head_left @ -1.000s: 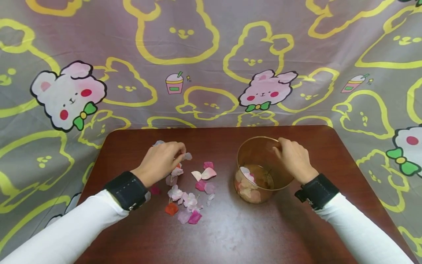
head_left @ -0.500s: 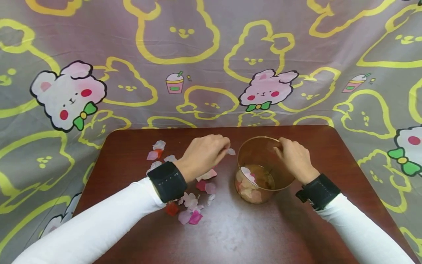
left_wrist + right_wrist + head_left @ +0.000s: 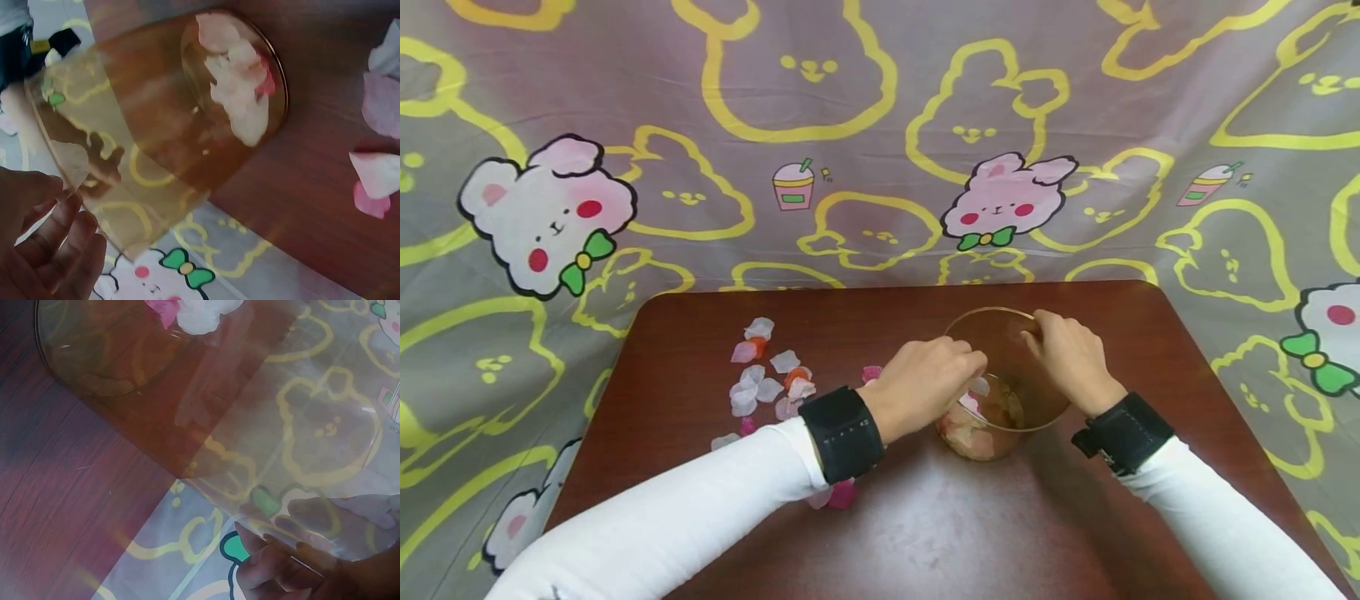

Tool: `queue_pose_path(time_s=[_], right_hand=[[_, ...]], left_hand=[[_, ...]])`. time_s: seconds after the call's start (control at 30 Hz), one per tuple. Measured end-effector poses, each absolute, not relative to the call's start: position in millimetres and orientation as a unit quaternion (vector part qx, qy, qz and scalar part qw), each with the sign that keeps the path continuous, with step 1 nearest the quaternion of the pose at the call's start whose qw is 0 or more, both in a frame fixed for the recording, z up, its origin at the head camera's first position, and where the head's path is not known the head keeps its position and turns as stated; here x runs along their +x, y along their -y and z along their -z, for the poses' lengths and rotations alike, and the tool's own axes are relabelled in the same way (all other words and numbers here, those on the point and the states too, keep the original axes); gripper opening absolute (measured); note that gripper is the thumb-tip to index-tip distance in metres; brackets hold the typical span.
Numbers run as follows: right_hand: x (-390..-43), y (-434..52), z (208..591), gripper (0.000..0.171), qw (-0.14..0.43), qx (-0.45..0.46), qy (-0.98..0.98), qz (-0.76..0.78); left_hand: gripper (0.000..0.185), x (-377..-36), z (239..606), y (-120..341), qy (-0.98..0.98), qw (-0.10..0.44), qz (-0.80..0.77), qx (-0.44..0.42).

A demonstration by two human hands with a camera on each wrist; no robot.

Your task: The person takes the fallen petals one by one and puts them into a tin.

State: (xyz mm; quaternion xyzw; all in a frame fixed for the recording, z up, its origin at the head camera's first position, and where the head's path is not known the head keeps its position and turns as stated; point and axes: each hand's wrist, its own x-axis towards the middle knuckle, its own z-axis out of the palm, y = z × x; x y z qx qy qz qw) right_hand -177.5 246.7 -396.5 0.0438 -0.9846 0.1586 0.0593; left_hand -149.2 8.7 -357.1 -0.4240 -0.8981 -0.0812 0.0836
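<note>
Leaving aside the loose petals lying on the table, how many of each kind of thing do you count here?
Bare hands: 2, left hand and right hand
Clear amber plastic cup, gripped by the right hand: 1
Pale petal, pinched by the left hand: 1
Black wristbands: 2
Total: 6

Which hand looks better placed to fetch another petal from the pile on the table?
Probably the left hand: the loose petals lie on its side, while the right hand grips the glass cup at its rim.

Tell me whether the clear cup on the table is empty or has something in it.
Not empty. The clear cup stands upright with a shallow layer of pink and white petals on its bottom; most of it is unfilled.
</note>
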Motion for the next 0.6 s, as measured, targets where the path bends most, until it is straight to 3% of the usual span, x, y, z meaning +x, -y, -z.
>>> queue_pose_path(time_s=[0.17,0.37,0.6], right_hand=[[-177.6,-246.6,396.7,0.02,0.059,0.044,0.985,-0.154],[-177.4,-246.7,396.4,0.02,0.059,0.045,0.985,-0.153],[-177.2,-245.9,397.0,0.02,0.061,0.046,0.985,-0.155]], left_hand=[[0.017,-143.6,362.2,-13.8,0.9,0.068,0.047,-0.428],[0.01,-144.9,362.4,-11.7,0.901,0.065,0.071,-0.422],[0.019,-149.8,356.7,-4.4,0.908,0.063,0.093,-0.404]])
